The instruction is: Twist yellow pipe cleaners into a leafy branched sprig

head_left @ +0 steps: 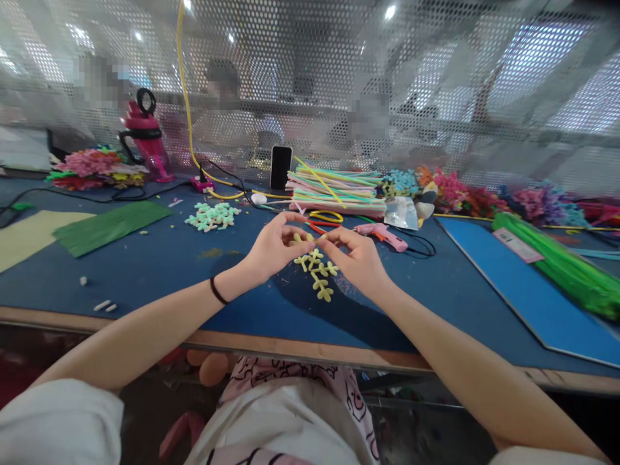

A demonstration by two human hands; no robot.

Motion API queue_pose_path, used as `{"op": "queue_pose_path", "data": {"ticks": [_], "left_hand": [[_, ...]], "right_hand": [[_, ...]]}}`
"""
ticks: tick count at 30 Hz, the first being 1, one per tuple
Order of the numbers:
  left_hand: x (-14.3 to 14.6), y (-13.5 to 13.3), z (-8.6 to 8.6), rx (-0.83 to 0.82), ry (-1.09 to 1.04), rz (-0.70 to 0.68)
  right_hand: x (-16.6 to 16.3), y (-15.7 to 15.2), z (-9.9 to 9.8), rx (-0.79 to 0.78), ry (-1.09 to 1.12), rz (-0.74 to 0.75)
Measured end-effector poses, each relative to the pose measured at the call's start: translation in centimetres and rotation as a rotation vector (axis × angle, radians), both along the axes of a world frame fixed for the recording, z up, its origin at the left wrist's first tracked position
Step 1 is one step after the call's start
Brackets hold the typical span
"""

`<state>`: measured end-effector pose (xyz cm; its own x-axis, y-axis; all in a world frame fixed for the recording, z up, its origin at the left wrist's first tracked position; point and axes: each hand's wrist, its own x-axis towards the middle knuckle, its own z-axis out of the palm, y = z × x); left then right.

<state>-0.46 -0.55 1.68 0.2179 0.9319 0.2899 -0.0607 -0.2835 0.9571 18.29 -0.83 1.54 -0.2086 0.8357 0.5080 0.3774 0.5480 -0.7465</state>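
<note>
Both of my hands meet above the blue table (159,265) and pinch one yellow pipe-cleaner piece (318,270) with several looped petals. My left hand (274,245) grips its upper end between thumb and fingertips. From the other side, my right hand (356,255) pinches the same piece, whose lower loops hang down toward the table. A black band is on my left wrist.
A pink glue gun (382,235) and orange-handled scissors (323,224) lie just behind my hands. Further back are a stack of pastel pipe cleaners (336,184), a pile of pale green petal pieces (213,216), a phone (280,167), a pink bottle (148,139), green sheets (111,223) and green stems (557,261).
</note>
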Motion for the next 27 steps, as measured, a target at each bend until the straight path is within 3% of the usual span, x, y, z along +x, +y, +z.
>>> {"op": "queue_pose_path", "data": {"ticks": [3,5,7,11,12,14,19,24,26,27], "left_hand": [[-0.2,-0.7,0.2,0.240,0.164,0.079],[-0.1,-0.9,0.2,0.230,0.153,0.064],[-0.1,-0.7,0.2,0.047,0.046,0.005],[-0.1,0.3,0.4,-0.622,-0.205,-0.205],[-0.2,0.4,0.4,-0.727,-0.241,-0.238],[-0.1,0.7,0.3,-0.775,-0.291,-0.258],[0.1,0.8,-0.3,-0.538,-0.288,-0.202],[0.0,0.2,-0.4,0.013,0.067,0.005],[0.0,0.1,-0.2,0.079,0.116,0.039],[0.0,0.2,-0.2,0.026,0.077,0.026]], "right_hand": [[-0.1,0.1,-0.5,-0.358,0.185,0.052],[0.0,0.3,-0.5,-0.374,0.209,0.098],[0.2,0.5,-0.3,-0.204,0.125,0.084],[0.7,0.8,0.3,0.215,-0.084,0.072],[0.8,0.9,0.4,0.269,-0.112,0.088],[0.9,0.9,0.4,0.320,-0.153,0.116],[0.5,0.4,0.3,0.245,-0.114,0.078],[0.0,0.3,-0.3,-0.266,0.104,-0.002],[0.1,0.5,-0.5,-0.400,0.173,0.020],[0.1,0.6,-0.5,-0.402,0.180,0.030]]}}
